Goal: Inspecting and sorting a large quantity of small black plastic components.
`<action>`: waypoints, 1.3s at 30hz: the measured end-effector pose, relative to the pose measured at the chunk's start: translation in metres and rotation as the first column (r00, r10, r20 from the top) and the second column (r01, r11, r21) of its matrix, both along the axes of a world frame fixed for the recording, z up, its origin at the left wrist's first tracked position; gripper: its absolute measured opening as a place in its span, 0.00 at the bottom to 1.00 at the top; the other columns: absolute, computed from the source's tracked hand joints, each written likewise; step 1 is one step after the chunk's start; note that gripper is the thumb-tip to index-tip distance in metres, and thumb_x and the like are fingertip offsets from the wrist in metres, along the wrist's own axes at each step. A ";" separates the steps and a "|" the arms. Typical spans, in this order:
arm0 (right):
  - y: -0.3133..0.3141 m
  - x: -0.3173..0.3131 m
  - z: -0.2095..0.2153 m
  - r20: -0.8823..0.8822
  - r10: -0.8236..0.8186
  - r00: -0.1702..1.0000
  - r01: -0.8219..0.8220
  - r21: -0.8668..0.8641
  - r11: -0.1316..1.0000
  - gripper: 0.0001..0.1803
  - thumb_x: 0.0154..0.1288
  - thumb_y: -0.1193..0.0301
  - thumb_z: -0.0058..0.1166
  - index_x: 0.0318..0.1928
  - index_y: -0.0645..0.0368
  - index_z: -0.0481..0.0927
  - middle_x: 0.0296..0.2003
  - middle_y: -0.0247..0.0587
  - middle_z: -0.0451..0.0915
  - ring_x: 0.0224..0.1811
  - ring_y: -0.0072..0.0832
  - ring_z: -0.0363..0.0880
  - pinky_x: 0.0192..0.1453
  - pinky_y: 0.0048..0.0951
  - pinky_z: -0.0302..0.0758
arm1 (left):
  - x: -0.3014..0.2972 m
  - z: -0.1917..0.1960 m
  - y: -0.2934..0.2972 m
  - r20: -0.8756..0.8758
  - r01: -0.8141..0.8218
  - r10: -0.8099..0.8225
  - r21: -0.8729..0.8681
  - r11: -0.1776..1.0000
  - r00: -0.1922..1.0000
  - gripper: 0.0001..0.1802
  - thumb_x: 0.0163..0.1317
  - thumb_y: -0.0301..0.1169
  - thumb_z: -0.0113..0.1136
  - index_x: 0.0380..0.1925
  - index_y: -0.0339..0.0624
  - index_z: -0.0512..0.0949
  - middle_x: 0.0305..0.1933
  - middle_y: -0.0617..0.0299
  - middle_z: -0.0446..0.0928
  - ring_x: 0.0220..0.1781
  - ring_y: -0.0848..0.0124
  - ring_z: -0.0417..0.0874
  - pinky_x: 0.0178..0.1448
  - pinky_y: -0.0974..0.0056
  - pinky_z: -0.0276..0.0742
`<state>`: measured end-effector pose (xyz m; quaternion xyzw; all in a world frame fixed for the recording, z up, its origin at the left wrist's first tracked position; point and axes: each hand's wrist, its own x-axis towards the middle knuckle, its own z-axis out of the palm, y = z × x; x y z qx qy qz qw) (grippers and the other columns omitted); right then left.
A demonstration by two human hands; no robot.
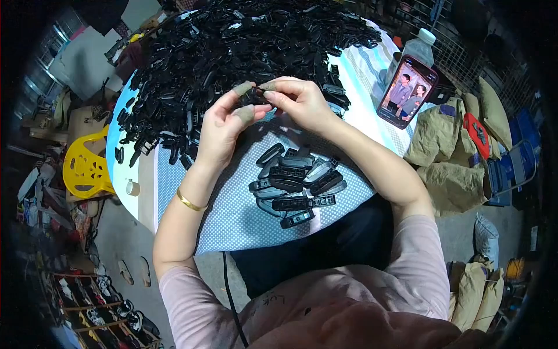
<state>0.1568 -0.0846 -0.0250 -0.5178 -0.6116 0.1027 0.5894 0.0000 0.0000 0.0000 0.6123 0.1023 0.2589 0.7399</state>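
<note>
My left hand (pixel 224 125) and my right hand (pixel 302 104) meet over the table, fingertips pinched around a small black plastic part (pixel 259 91). Fingers cover most of it, so its exact kind is hidden. Greyish wraps cover several of my fingertips, and a gold bangle (pixel 190 200) circles my left wrist. Beyond the hands spreads a large heap of black plastic pieces (pixel 232 49), long and narrow like clips or small housings. Closer to me lies a smaller pile of similar black pieces (pixel 290 174) on the dotted tablecloth (pixel 232 224).
At the table's right a phone (pixel 408 92) playing a video leans by a clear plastic bottle (pixel 419 49). A small cup (pixel 132 187) sits near the left edge. Around the table are a yellow plastic chair (pixel 87 166), brown sacks (pixel 453 186) and a shoe rack (pixel 99 311).
</note>
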 end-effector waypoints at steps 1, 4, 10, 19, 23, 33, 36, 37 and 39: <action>-0.002 -0.001 0.002 -0.088 0.036 0.996 -0.042 -0.073 0.996 0.13 0.64 0.70 0.48 0.46 0.62 0.77 0.37 0.36 0.77 0.34 0.19 0.77 0.35 0.19 0.76 | 0.001 -0.002 -0.001 0.008 -0.051 0.051 0.104 0.993 0.999 0.21 0.59 0.24 0.51 0.54 0.35 0.66 0.45 0.53 0.75 0.43 0.69 0.80 0.46 0.74 0.76; -0.007 -0.008 0.005 -0.258 0.097 0.961 -0.131 -0.117 0.984 0.13 0.64 0.70 0.48 0.45 0.63 0.77 0.34 0.34 0.76 0.33 0.18 0.76 0.33 0.18 0.75 | -0.002 0.002 0.001 -0.039 -0.078 0.089 0.227 0.971 0.995 0.19 0.58 0.21 0.52 0.51 0.33 0.69 0.41 0.56 0.76 0.37 0.74 0.80 0.39 0.75 0.76; -0.008 -0.015 0.009 -0.345 0.216 0.913 -0.255 -0.071 0.964 0.13 0.64 0.71 0.48 0.43 0.68 0.77 0.38 0.36 0.75 0.31 0.18 0.77 0.32 0.17 0.75 | -0.006 0.001 0.005 -0.031 -0.247 0.280 0.384 0.890 0.959 0.12 0.49 0.22 0.64 0.36 0.35 0.79 0.30 0.68 0.78 0.29 0.84 0.74 0.31 0.78 0.68; -0.007 -0.019 0.002 -0.182 0.019 0.983 -0.033 -0.073 0.997 0.10 0.61 0.74 0.51 0.39 0.67 0.79 0.40 0.40 0.75 0.29 0.20 0.78 0.31 0.18 0.75 | -0.002 -0.006 0.003 0.002 -0.216 0.222 0.230 0.949 0.975 0.17 0.51 0.21 0.61 0.43 0.32 0.76 0.36 0.62 0.79 0.36 0.79 0.78 0.42 0.75 0.74; -0.004 -0.024 0.000 0.124 -0.190 0.974 0.171 0.146 0.974 0.08 0.57 0.76 0.54 0.36 0.68 0.78 0.38 0.41 0.76 0.30 0.20 0.77 0.33 0.20 0.75 | 0.001 -0.016 0.000 0.044 -0.216 0.212 0.124 0.969 0.976 0.18 0.57 0.24 0.57 0.48 0.32 0.73 0.41 0.59 0.78 0.41 0.77 0.77 0.48 0.73 0.72; -0.010 -0.021 0.005 0.109 0.021 0.994 0.006 -0.244 0.970 0.15 0.56 0.62 0.56 0.32 0.64 0.78 0.18 0.40 0.75 0.19 0.28 0.74 0.25 0.29 0.69 | -0.007 -0.002 0.009 0.030 -0.066 0.060 0.273 0.960 0.998 0.13 0.60 0.24 0.52 0.45 0.32 0.75 0.41 0.60 0.78 0.42 0.76 0.77 0.50 0.72 0.71; -0.013 -0.023 0.006 0.297 -0.053 0.954 0.086 -0.099 0.991 0.13 0.58 0.66 0.56 0.34 0.66 0.79 0.21 0.35 0.77 0.21 0.18 0.74 0.25 0.21 0.70 | -0.007 -0.002 0.010 0.077 -0.105 0.084 0.348 0.931 0.994 0.13 0.59 0.23 0.51 0.44 0.32 0.76 0.40 0.60 0.79 0.41 0.75 0.77 0.49 0.71 0.72; -0.014 -0.019 0.011 0.296 -0.054 0.954 0.087 -0.100 0.991 0.13 0.58 0.66 0.56 0.34 0.66 0.79 0.21 0.35 0.77 0.21 0.18 0.74 0.25 0.21 0.70 | -0.006 -0.001 0.012 0.034 -0.072 0.065 0.303 0.950 0.997 0.13 0.59 0.23 0.52 0.45 0.32 0.75 0.41 0.60 0.78 0.41 0.75 0.77 0.49 0.72 0.72; -0.014 -0.001 0.024 0.284 0.170 0.944 -0.030 -0.436 0.899 0.12 0.57 0.67 0.56 0.36 0.64 0.80 0.23 0.36 0.79 0.21 0.18 0.75 0.25 0.22 0.71 | -0.005 -0.001 0.012 -0.010 -0.040 0.044 0.256 0.966 0.999 0.14 0.59 0.23 0.52 0.46 0.32 0.75 0.42 0.60 0.78 0.42 0.75 0.77 0.49 0.72 0.72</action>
